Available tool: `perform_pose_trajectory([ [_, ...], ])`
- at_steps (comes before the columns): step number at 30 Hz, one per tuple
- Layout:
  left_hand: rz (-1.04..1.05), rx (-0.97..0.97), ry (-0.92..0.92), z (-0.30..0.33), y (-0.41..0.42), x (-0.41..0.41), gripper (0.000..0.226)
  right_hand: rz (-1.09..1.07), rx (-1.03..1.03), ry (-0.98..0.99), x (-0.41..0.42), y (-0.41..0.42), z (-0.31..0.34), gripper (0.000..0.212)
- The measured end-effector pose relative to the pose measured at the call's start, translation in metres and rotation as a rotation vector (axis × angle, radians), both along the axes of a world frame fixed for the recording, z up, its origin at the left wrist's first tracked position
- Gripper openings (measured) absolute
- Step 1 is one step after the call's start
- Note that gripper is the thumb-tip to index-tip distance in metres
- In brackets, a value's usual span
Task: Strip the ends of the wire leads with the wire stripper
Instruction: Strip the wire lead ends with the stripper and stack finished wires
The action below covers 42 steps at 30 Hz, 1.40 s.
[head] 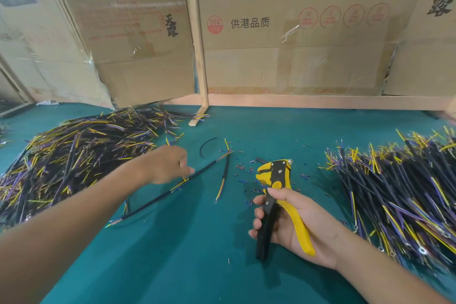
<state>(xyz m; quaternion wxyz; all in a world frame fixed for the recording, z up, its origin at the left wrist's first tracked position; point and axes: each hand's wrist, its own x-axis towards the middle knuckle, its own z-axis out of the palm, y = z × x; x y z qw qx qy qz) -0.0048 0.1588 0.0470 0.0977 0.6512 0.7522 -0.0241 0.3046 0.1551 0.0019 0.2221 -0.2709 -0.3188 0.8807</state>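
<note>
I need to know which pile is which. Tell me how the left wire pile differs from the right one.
The left wire pile is a tangled mound with leads pointing every way; the right wire pile lies fairly parallel, fanned out. The left hand reaches beside the left pile; the right pile lies untouched. Both hold black leads with yellow and purple ends.

Head view, looking forward-down, close over table (197, 242).

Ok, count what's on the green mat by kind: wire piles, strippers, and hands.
Wire piles: 2, left pile and right pile
Wire stripper: 1
Hands: 2, left hand and right hand
Total: 5
</note>
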Motion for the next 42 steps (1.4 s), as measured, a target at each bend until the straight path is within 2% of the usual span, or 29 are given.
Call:
perform_pose_trajectory([
  [4, -0.032, 0.084, -0.095, -0.019, -0.003, 0.003, 0.026, 0.005, 0.0, 0.002, 0.001, -0.001, 0.001, 0.031],
  [9, -0.08, 0.156, 0.066, -0.013, -0.004, 0.003, 0.018, -0.014, -0.004, -0.012, 0.0, -0.002, 0.003, 0.032],
  [10, -0.054, 0.228, 0.018, -0.01, -0.004, 0.002, 0.017, -0.017, -0.003, -0.013, 0.0, -0.002, 0.003, 0.032],
  [13, 0.084, 0.531, -0.286, -0.002, 0.0, -0.001, 0.013, -0.02, -0.002, -0.019, 0.0, -0.002, 0.003, 0.033],
  [16, 0.176, 0.629, -0.543, 0.005, 0.004, -0.005, 0.009, -0.013, 0.004, -0.018, 0.0, -0.002, 0.002, 0.034],
  [18, 0.174, 0.643, -0.594, 0.007, 0.005, -0.008, 0.01, -0.011, 0.001, -0.015, 0.0, -0.001, 0.003, 0.034],
  [21, 0.163, 0.734, -0.503, 0.014, 0.003, -0.007, 0.031, -0.007, -0.006, -0.007, 0.0, -0.001, 0.002, 0.034],
  [23, 0.176, 0.792, -0.532, 0.024, 0.0, 0.002, 0.035, -0.004, -0.002, -0.005, 0.0, -0.001, 0.002, 0.034],
  [25, 0.203, 0.82, -0.764, 0.035, -0.005, 0.022, 0.029, -0.004, -0.002, -0.001, -0.001, 0.0, 0.002, 0.033],
  [27, 0.19, 0.808, -1.124, 0.043, -0.01, 0.05, 0.023, -0.003, 0.0, 0.002, -0.001, 0.0, 0.003, 0.031],
  [28, 0.161, 0.782, -1.281, 0.042, -0.011, 0.064, 0.026, -0.001, 0.0, 0.004, -0.001, -0.001, 0.003, 0.031],
  [31, 0.166, 0.726, -1.577, 0.023, -0.013, 0.1, 0.044, 0.006, 0.003, 0.009, 0.0, -0.001, 0.002, 0.031],
  [33, 0.33, 0.726, -1.771, 0.003, -0.015, 0.117, 0.038, 0.005, 0.012, 0.003, -0.001, 0.001, 0.0, 0.032],
  [34, 0.415, 0.725, -1.83, -0.005, -0.016, 0.123, 0.033, 0.0, 0.014, -0.009, -0.001, 0.002, 0.0, 0.032],
  [36, 0.498, 0.726, -1.835, -0.016, -0.019, 0.129, 0.029, -0.014, 0.001, -0.038, -0.003, 0.002, 0.001, 0.034],
  [42, 0.402, 0.769, -1.846, -0.011, -0.024, 0.128, 0.032, 0.006, 0.008, -0.008, -0.002, 0.002, -0.002, 0.035],
])
